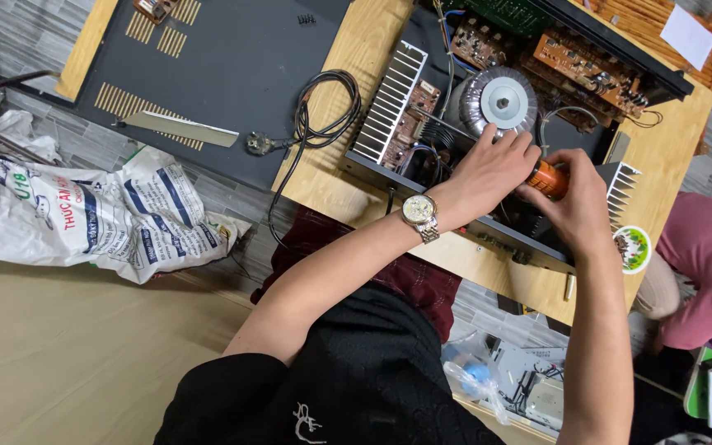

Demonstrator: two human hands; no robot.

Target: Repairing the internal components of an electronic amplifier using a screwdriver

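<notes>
From the head camera: your right hand (pixel 574 198) has its grip closed round the orange tool handle (pixel 550 179), just below the toroidal transformer (pixel 502 100), its length running towards your left hand (pixel 488 173), whose loosely curled fingers touch it.

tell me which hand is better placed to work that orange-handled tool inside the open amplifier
Probably the right hand: it grips the orange-handled tool over the chassis. The left hand, wearing a wristwatch, rests beside the round transformer.
</notes>
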